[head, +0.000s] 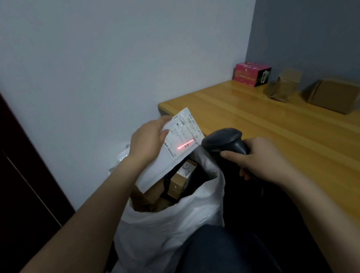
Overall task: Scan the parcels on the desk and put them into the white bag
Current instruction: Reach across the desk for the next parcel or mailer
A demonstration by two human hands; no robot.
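Observation:
My left hand (149,141) grips a flat white mailer parcel (169,152) by its upper edge, holding it over the open white bag (166,233). A red scan line falls across the barcode of the parcel's label (183,135). My right hand (258,159) holds a black handheld scanner (224,140) by its handle, its head aimed at the label from close by. Inside the bag lie several brown cardboard parcels (176,181). On the wooden desk (293,142) stand a pink box (251,74), a small brown box (284,85) and a larger brown box (335,96).
The desk runs along the grey wall on the right, its near left corner just behind the mailer. A dark door fills the left side. My knee in dark trousers (222,259) is beside the bag at the bottom.

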